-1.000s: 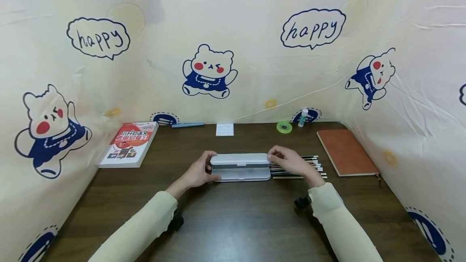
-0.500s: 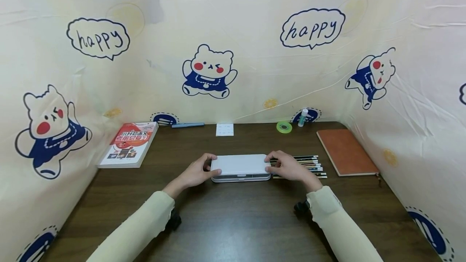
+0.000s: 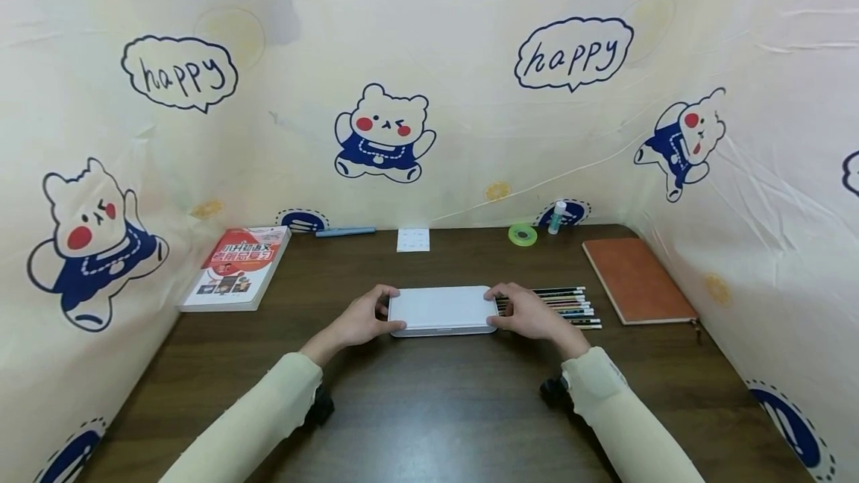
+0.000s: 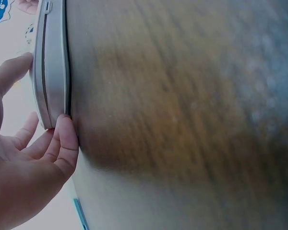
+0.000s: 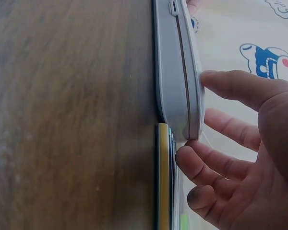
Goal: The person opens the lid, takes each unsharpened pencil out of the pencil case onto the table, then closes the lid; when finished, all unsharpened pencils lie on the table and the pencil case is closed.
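A white pencil case [image 3: 443, 308] lies on the table with its lid down; a thin dark seam runs along its side in both wrist views. My left hand [image 3: 361, 317] holds the case's left end, thumb on the lid and fingers curled at the end wall. At the opposite end, my right hand [image 3: 530, 311] holds the case the same way, thumb by the front corner. Several pencils [image 3: 579, 311] lie side by side against the case's right end, partly hidden under my right hand. In the right wrist view a yellow pencil [image 5: 163, 177] is nearest the camera.
A red and white book [image 3: 235, 267] lies at the left, a brown notebook [image 3: 637, 282] at the right. Along the back edge are a blue pen-like stick [image 3: 345, 232], a white paper pad [image 3: 413, 240], green tape [image 3: 522, 235] and a glue stick [image 3: 557, 218].
The lid of the pencil case has swung down from standing open to lying flat over the base. Both hands have come forward with it, thumbs now near the front edge.
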A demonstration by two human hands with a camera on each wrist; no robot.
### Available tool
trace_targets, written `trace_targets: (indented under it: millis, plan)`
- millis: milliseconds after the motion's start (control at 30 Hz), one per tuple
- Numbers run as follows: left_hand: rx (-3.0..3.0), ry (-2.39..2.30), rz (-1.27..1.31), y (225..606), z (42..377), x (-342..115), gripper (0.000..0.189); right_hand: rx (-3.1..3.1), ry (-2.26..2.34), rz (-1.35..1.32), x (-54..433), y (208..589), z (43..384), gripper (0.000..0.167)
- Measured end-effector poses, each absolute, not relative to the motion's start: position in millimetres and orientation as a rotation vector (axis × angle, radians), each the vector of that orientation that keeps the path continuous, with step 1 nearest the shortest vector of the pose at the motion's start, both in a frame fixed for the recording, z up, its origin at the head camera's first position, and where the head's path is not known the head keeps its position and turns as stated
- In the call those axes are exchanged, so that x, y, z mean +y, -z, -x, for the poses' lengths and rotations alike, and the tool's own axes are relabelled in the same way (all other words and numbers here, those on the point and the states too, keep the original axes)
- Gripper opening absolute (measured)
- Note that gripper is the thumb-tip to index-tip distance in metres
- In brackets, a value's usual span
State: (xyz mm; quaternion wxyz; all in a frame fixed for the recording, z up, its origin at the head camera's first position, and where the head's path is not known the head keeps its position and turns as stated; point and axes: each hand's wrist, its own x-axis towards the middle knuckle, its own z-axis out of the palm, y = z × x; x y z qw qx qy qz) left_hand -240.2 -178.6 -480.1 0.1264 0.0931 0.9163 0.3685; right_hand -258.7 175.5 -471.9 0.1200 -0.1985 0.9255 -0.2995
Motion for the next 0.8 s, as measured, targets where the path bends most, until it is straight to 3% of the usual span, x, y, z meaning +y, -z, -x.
trace_targets:
  millis: [800]
  plan:
    - [2.697,-1.018,-0.338,479.0,241.2,-180.2,0.066,2.717,0.886,0.642,182.5,472.0,261.1,0.039]
